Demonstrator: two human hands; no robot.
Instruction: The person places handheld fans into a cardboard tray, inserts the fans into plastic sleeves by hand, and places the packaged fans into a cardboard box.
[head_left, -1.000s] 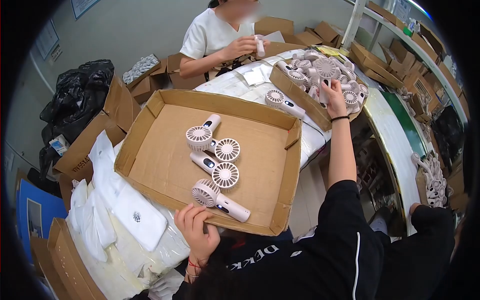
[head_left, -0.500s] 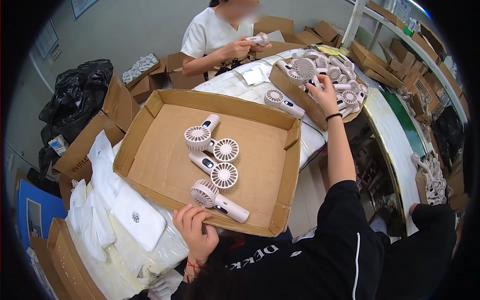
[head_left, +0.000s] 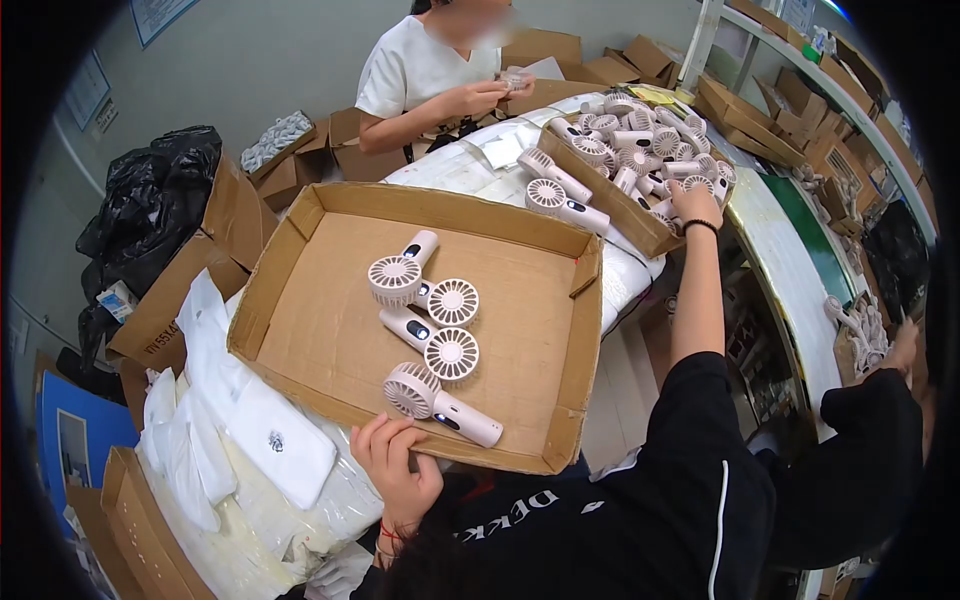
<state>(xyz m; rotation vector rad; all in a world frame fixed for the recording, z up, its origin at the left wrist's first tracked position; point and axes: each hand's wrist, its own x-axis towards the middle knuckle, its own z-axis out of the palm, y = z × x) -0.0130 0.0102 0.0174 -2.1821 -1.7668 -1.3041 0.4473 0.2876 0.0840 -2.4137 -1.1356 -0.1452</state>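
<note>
Four handheld fans (head_left: 451,353): lay inside the shallow cardboard tray (head_left: 510,400), strung from its middle down to its near wall, handles turned different ways.
Fan pile (head_left: 638,160): filled the cardboard box (head_left: 632,218) beyond the tray's far right corner, handles crossed, heads overlapping.
Two loose fans (head_left: 546,196): rested side by side on the tabletop (head_left: 455,172), just beyond the tray's far wall, on the box's side.
Right hand (head_left: 697,203): was down at the pile, beyond and right of the tray. Grip looked partly closed, fingers curled among the fans; fingertips hidden, so could not tell whether one was held.
Right arm (head_left: 695,300): stretched nearly straight past the tray's right wall, forearm pointing away from the body, dark band (head_left: 701,225) at the wrist.
Left hand (head_left: 395,470): touched the tray's near wall, left of its middle, fingers bent at the rim. No fan in this grip; whether it pinched the cardboard could not be told.
Pile handling (judgement): seemed best to take one uppermost fan by its handle and raise it clear before any sideways move toward the tray; crossed neighbours could have been dragged along.
Tray steadying (judgement): light pressure at the near rim probably sufficed; hard pressing might have bent the wall.
</note>
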